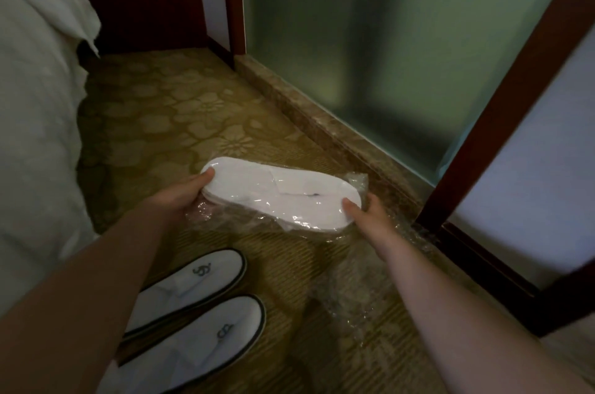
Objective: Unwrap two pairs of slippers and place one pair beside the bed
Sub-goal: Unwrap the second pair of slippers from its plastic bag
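A flat white pair of slippers [280, 197] in clear plastic wrap is held above the carpet at the centre. My left hand [190, 192] grips its left end, which sticks out of the wrap. My right hand [367, 208] holds the right end through the plastic wrap [357, 182]. An unwrapped pair of white slippers [199, 306] with dark trim and a logo lies side by side on the carpet at the lower left, next to the bed [35, 123].
An empty clear plastic bag [351, 303] lies on the patterned carpet under my right forearm. A stone sill [322, 123] runs along a frosted glass wall on the right. A dark wooden door frame [502, 103] stands at the right.
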`<state>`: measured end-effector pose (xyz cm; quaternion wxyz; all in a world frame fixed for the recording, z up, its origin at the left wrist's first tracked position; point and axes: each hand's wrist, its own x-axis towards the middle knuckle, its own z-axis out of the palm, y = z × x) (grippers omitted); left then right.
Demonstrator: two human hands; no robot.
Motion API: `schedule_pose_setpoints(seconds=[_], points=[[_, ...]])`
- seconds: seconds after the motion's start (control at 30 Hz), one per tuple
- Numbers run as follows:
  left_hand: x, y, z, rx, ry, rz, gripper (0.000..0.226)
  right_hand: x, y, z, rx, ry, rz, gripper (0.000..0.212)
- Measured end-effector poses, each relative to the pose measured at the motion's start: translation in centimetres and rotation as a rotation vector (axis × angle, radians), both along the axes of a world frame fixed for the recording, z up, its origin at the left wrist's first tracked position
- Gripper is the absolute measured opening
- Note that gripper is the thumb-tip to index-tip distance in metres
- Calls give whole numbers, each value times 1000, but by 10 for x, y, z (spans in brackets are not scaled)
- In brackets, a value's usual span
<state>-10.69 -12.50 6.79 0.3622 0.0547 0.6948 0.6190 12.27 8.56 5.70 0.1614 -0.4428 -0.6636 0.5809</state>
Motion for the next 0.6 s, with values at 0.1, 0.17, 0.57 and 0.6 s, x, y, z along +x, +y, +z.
schedule_pose_setpoints(seconds=[0.1, 0.17, 0.57, 0.6], points=[[2, -4, 4, -11, -29, -5, 40, 5, 1, 9, -112, 36, -13, 55], [5, -6, 7, 16, -85, -23, 44, 8, 5, 11, -125, 59, -53, 52], [48, 31, 26, 302, -147, 87, 76, 12, 8, 19, -288, 272, -355, 62], [51, 35, 27, 307, -160, 72, 78, 11, 7, 20, -304, 280, -353, 62]])
